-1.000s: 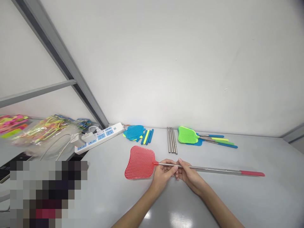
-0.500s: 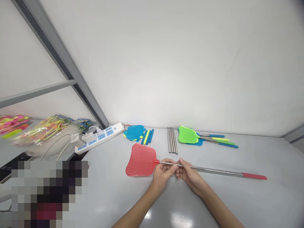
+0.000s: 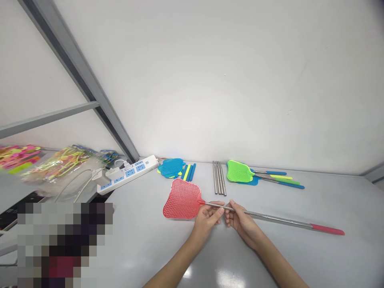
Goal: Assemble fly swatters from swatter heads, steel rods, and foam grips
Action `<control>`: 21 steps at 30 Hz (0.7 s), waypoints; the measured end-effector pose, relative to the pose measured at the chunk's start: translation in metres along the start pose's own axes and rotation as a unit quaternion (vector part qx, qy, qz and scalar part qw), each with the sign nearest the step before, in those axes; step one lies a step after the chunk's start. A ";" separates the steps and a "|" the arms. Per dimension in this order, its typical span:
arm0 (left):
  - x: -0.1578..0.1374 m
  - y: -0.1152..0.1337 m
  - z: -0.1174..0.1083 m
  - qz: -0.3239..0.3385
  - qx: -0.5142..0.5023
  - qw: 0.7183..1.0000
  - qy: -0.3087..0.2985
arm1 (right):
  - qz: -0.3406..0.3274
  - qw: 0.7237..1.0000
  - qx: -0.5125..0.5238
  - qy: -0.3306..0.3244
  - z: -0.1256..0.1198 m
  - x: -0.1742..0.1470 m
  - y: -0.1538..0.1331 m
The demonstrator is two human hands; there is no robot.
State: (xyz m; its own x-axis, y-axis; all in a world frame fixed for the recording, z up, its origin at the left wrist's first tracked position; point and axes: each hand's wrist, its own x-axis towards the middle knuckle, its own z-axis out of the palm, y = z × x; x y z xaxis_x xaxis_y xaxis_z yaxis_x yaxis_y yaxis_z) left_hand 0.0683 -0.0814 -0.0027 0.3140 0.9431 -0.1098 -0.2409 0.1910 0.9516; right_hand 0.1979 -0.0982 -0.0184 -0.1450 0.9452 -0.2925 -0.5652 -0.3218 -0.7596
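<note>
In the head view, a red fly swatter [image 3: 183, 200] lies across both hands over the grey surface [image 3: 339, 200], its perforated head to the left, its metal shaft [image 3: 279, 219] slanting slightly down to the right, and its red handle [image 3: 328, 229] at the far right end. The left hand [image 3: 207, 218] is mostly closed, thumb and curled fingers gripping the shaft just beside the red head. The right hand [image 3: 242, 224] is partly closed, thumb and fingers pinching the same shaft a little further along, near the left fingertips. Whether the red handle touches the surface cannot be told. Behind the hands, toward the white wall [image 3: 225, 80], a row of metal rods [image 3: 219, 178] lies side by side. To their right is a stack of assembled fly swatters [image 3: 240, 171], a light green head on top and a blue one showing beneath, with blue, yellow and green handles pointing right. To the left of the rods, loose blue and yellow grips [image 3: 193, 172] lie beside a pile of blue and yellow swatter heads [image 3: 171, 167]. Further left is a white power strip [image 3: 129, 176] with plugs in it, near a clear plastic bag [image 3: 64, 166] of colourful items.
</note>
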 end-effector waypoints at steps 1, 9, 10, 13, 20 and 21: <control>0.000 -0.001 -0.001 -0.002 -0.002 1.000 0.002 | 0.001 1.000 0.001 0.003 0.000 0.000 0.000; 0.003 -0.007 -0.007 -0.015 -0.103 0.994 0.013 | 0.006 0.999 0.019 0.037 0.000 0.001 -0.003; 0.002 -0.007 -0.007 -0.014 -0.115 0.993 0.018 | 0.006 0.999 0.023 0.040 0.000 0.002 -0.002; 0.000 -0.002 -0.006 -0.004 -0.148 0.988 0.037 | 0.009 0.998 0.033 0.044 -0.002 0.003 -0.002; 0.005 0.004 -0.009 0.002 -0.214 0.967 0.139 | -0.009 0.996 0.055 0.064 -0.006 0.002 -0.007; 0.006 0.005 -0.011 0.008 -0.217 0.964 0.152 | -0.013 0.996 0.055 0.067 -0.007 0.001 -0.009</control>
State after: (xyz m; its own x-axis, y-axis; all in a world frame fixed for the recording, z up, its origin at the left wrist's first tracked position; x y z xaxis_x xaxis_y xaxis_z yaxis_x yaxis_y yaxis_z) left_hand 0.0588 -0.0714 -0.0023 0.0394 0.9703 -0.2385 -0.6255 0.2101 0.7514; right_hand 0.2083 -0.0944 -0.0159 -0.0243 0.9351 -0.3534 -0.6547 -0.2821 -0.7013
